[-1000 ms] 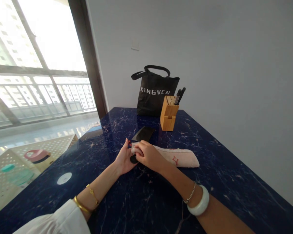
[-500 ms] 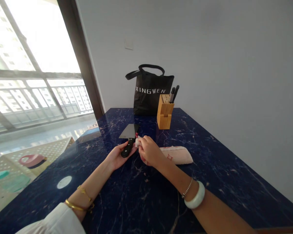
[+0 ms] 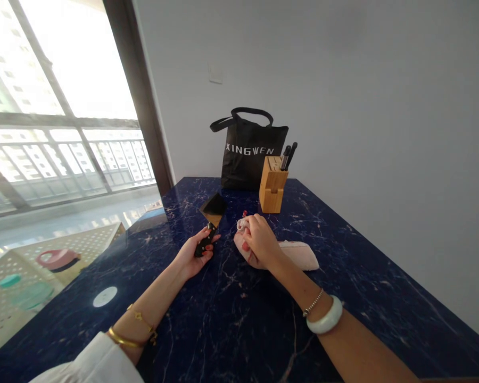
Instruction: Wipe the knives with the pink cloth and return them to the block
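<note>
**Knife [image 3: 214, 208] in left hand [image 3: 192, 254], cloth [image 3: 301, 255] in right hand [image 3: 263, 242]**

Grasping the knife's black handle in the left hand, with fingers curled round it and blade pointed away, over the near-middle of the tabletop [image 3: 239, 332]. Broad and angular in the blade, flaring from a narrow neck; dark and smooth farther out, brownish and shiny close to the handle. Studded with small pale rivets along the handle.

Pinching a bunched end of the cloth in the right hand, just right of the knife and apart from it. Soft, thick and pale pink, with touches of red; partly hidden behind the wrist.

Glossy, dark blue and veined like marble underneath. Farther back, a squared, slotted wooden block [image 3: 271, 189] with dark-handled tools [image 3: 291, 156]; behind it, a black fabric bag [image 3: 243, 167] lettered XINGWEN in white.
</note>
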Tool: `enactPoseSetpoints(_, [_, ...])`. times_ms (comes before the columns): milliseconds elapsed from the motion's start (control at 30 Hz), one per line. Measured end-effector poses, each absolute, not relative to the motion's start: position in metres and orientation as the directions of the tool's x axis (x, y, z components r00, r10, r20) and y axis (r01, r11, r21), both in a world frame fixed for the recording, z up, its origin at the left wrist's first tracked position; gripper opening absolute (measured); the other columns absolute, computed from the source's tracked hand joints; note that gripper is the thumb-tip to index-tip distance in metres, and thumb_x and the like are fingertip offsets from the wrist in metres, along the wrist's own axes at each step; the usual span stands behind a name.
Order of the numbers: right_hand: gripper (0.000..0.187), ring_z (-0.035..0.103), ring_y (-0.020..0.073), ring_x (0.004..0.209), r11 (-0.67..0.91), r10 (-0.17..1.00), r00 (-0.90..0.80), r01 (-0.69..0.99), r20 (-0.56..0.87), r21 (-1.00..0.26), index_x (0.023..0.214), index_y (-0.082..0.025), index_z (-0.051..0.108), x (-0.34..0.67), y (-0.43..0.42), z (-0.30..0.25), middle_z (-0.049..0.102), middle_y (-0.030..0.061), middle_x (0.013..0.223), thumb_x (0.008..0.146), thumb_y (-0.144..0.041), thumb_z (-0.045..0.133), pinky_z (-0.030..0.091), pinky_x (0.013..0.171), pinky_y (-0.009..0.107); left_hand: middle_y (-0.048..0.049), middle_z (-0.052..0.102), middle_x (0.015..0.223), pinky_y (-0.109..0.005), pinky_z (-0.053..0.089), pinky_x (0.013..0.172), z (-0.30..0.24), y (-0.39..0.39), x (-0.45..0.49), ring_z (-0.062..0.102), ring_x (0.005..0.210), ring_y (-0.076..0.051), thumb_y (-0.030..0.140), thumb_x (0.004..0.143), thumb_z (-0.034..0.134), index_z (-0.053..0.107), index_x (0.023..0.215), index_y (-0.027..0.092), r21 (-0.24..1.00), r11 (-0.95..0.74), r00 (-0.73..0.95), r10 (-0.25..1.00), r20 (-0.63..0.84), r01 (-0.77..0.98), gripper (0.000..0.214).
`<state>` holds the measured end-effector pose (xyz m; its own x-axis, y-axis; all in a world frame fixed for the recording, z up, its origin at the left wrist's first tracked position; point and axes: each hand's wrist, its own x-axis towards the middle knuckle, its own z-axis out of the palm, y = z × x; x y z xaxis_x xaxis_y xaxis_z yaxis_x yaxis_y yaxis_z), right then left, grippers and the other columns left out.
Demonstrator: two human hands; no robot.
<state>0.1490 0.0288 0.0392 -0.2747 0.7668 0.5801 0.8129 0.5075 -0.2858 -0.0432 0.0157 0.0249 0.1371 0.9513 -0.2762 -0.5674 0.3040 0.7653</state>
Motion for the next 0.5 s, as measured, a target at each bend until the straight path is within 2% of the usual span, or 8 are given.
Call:
enactPoseSetpoints(100, [0.011, 0.048, 0.0209, 0.086, 0.461, 0.767, -0.180, 0.823, 0.616, -0.333, 0.083, -0.014, 0.051, 0.156, 0.033, 0.039, 0.052, 0.0090, 0.086, 0.078, -0.010, 0.042, 0.041, 0.081, 0.033, -0.0048, 0.056, 0.087, -0.011, 0.025, 0.031, 0.027, 0.011, -0.036, 0.042, 0.043, -0.003, 0.012, 0.075, 0.054, 0.037, 0.129, 0.026, 0.916, 0.228, -0.008, 0.970, -0.244, -0.330, 0.059])
enactPoseSetpoints(233, [0.012, 0.050, 0.0190, 0.084, 0.486, 0.769, -0.092, 0.727, 0.633, -0.485, 0.084, -0.014, 0.052, 0.159, 0.033, 0.042, 0.053, 0.0068, 0.084, 0.076, -0.011, 0.045, 0.041, 0.080, 0.031, -0.0026, 0.054, 0.088, -0.013, 0.032, 0.035, 0.023, 0.007, -0.030, 0.050, 0.052, -0.006, 0.010, 0.071, 0.056, 0.029, 0.136, 0.028, 0.963, 0.217, 0.005, 0.976, -0.219, -0.159, 0.073])
enactPoseSetpoints(367, [0.014, 0.051, 0.0163, 0.083, 0.566, 0.781, -0.175, 0.606, 0.600, -0.559, 0.086, -0.015, 0.053, 0.141, 0.025, 0.042, 0.054, 0.0052, 0.087, 0.075, -0.011, 0.047, 0.041, 0.077, 0.028, 0.0013, 0.050, 0.077, -0.015, 0.032, 0.034, 0.016, 0.008, -0.029, 0.049, 0.051, -0.007, 0.007, 0.065, 0.060, 0.016, 0.139, 0.026, 0.987, 0.137, 0.033, 0.990, -0.135, -0.084, 0.089])
enactPoseSetpoints(433, [0.016, 0.051, 0.0156, 0.082, 0.594, 0.778, -0.248, 0.589, 0.577, -0.548, 0.088, -0.015, 0.054, 0.126, 0.022, 0.038, 0.054, 0.0049, 0.087, 0.075, -0.011, 0.046, 0.041, 0.077, 0.027, 0.0023, 0.048, 0.075, -0.015, 0.030, 0.033, 0.014, 0.009, -0.027, 0.048, 0.049, -0.007, 0.007, 0.064, 0.059, 0.005, 0.141, 0.027, 0.990, 0.111, 0.047, 0.993, -0.107, -0.085, 0.096])
enactPoseSetpoints(500, [0.016, 0.051, 0.0152, 0.082, 0.631, 0.760, -0.327, 0.580, 0.562, -0.516, 0.088, -0.016, 0.054, 0.113, 0.023, 0.032, 0.053, 0.0044, 0.085, 0.075, -0.010, 0.046, 0.041, 0.077, 0.026, 0.0023, 0.048, 0.075, -0.015, 0.029, 0.032, 0.013, 0.009, -0.025, 0.047, 0.047, -0.007, 0.006, 0.065, 0.057, 0.002, 0.140, 0.026, 0.989, 0.104, 0.064, 0.993, -0.097, -0.102, 0.096])
